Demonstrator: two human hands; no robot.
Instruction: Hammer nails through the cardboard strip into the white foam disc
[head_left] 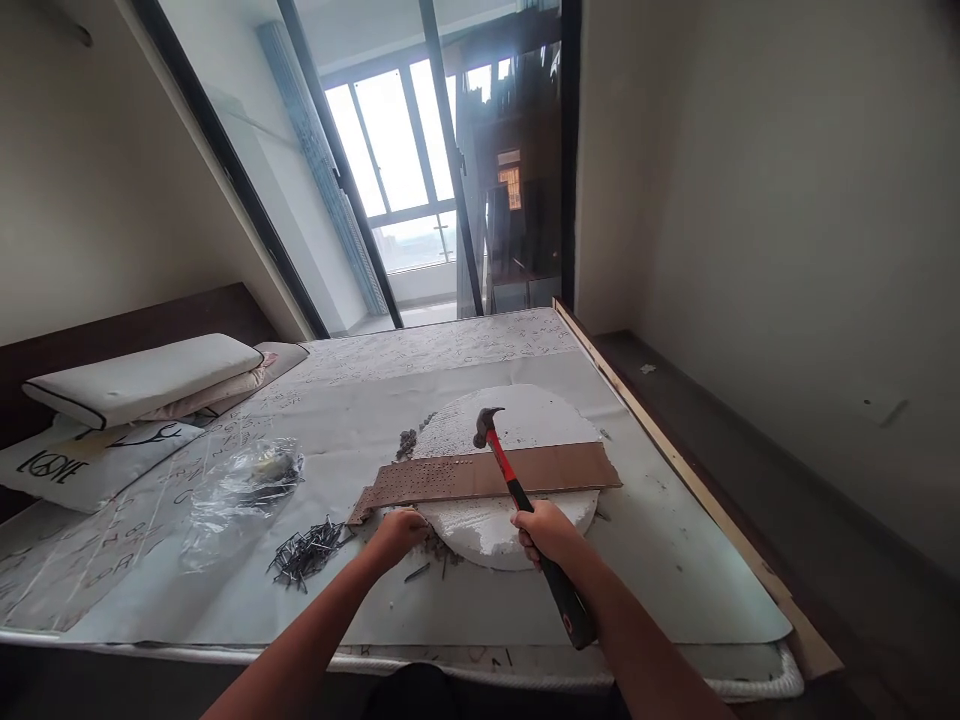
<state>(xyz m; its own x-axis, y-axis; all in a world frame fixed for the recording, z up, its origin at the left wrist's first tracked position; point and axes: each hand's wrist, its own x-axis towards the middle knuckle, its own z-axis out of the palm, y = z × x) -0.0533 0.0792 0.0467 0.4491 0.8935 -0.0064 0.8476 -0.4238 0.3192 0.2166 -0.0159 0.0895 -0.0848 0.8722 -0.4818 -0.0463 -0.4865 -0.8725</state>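
On a sheet-covered mattress (660, 560) lies a round white foam disc (525, 420), and across it rests a long brown wooden strip (555, 468), its left part dotted with rows of small marks that may be nail heads or holes; the right hand (551, 532) is closed in a fist around the red and black handle of a hammer (517, 490), whose dark metal head is raised just above the strip near its middle; the left hand (399, 530) sits at the near left edge of the disc, just below the strip's left end, its fingers curled downward and drawn together, though whether they pinch anything cannot be told; beside that hand, to the left, a loose pile of dark nails (307, 550) is scattered on the sheet, and a few more lie under the disc's front edge; a crumpled clear plastic bag (240, 490) rests further left; a smaller heap of dark bits (406, 442) sits at the disc's far left rim; white pillows (142, 380) are stacked at the left edge of the bed; beyond, glass doors (390, 160) show bright daylight.
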